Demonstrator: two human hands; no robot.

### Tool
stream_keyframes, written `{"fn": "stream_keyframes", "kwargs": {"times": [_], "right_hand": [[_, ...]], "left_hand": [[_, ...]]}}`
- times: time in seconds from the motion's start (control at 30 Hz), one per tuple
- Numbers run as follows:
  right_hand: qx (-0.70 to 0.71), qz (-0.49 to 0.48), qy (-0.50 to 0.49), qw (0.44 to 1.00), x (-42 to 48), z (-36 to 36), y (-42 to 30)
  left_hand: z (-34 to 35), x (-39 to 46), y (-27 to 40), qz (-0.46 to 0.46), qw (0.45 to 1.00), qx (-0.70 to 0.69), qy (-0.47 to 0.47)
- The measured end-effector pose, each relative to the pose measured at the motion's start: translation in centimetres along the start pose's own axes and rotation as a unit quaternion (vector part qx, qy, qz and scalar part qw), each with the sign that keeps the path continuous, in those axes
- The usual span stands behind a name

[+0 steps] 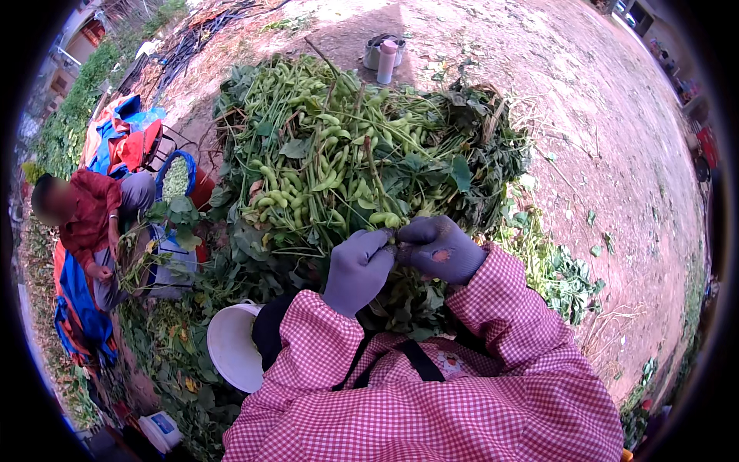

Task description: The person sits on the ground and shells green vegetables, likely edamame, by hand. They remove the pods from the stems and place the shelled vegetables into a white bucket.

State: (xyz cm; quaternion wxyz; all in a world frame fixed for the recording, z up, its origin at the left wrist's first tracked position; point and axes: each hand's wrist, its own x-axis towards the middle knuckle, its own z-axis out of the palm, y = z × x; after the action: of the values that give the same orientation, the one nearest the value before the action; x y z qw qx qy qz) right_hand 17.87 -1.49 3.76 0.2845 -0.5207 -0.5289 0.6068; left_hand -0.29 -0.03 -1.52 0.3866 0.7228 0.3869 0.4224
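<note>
My left hand and my right hand, both in grey-purple work gloves, meet at the near edge of a large heap of uprooted soybean plants. A small cluster of plump green pods shows at the fingertips, pinched between the two hands. The fingers hide exactly how each one grips it. A worn, torn patch marks the back of the right glove. Leafy stems, many hung with pods, lie just beyond the hands.
A white bucket lies tilted beside my left arm. Another person sits at the left holding a plant, near a blue-lined container of shelled beans. Behind the heap stand a pink bottle and a pale bag.
</note>
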Motion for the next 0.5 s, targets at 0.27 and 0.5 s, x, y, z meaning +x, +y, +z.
{"fn": "stream_keyframes", "kwargs": {"times": [0.27,0.5], "right_hand": [[0.009,0.000,0.011,1.000,0.0,0.7,1.0],[0.234,0.103,0.040,0.966,0.0,-2.6,1.4]], "left_hand": [[1.3,0.3,2.5,-0.358,0.863,-0.352,0.063],[-1.1,0.5,2.7,-0.389,0.800,-0.448,0.083]]}}
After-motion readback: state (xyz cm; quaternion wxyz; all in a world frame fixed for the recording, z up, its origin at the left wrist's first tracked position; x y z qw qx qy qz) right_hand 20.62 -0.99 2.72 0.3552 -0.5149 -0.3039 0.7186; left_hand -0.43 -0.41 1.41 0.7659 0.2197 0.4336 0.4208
